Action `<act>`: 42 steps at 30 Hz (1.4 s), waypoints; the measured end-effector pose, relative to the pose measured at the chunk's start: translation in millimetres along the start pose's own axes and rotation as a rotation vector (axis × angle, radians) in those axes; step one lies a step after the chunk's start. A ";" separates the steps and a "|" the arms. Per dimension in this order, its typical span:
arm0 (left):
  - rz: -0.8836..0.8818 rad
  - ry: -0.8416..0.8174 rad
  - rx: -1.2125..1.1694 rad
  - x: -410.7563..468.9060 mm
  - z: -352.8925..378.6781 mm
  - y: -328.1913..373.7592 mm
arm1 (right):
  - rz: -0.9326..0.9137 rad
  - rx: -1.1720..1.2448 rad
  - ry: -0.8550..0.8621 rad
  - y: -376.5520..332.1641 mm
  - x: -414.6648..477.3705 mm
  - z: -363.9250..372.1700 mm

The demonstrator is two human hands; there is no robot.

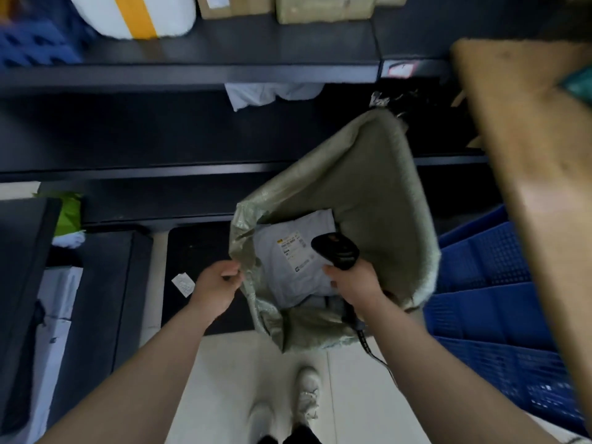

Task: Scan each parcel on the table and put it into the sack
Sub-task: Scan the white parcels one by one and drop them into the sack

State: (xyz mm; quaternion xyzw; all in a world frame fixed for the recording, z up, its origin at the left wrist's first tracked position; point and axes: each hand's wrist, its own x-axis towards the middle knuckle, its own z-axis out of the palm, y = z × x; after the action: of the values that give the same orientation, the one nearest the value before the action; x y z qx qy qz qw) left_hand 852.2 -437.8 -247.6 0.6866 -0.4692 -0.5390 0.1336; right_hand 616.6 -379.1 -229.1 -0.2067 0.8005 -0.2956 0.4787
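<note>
Sack (368, 187) rim pinched by left hand (219, 282); right hand (354, 282) grips scanner (336, 251).

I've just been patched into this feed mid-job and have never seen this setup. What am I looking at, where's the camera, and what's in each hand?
No machine here: a person works with bare hands, and the one picture comes from a camera on their head, looking down. The left hand pinches the rim of a green woven sack, holding it open. The right hand grips a black corded scanner over the sack's mouth. Inside lies a grey parcel, label up. Dark shelves stand behind, blue crates to the right, and white shoes show below.
</note>
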 end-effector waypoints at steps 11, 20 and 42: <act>0.801 -0.121 0.855 -190.3 13.0 98.0 | -0.144 -0.111 0.167 11.5 -229.6 -129.0; 1.309 -0.128 1.097 -348.2 122.9 171.7 | -0.086 -0.140 0.366 74.3 -357.0 -283.5; 1.338 -0.022 1.042 -453.0 489.3 338.9 | -0.186 0.075 0.629 155.2 -286.6 -717.3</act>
State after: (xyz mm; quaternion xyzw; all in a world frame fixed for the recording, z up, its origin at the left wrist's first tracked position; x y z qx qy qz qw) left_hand 268.8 -100.6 77.1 0.2331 -0.9662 -0.0683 0.0864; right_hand 102.6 109.2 114.6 -0.1595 0.8754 -0.4166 0.1862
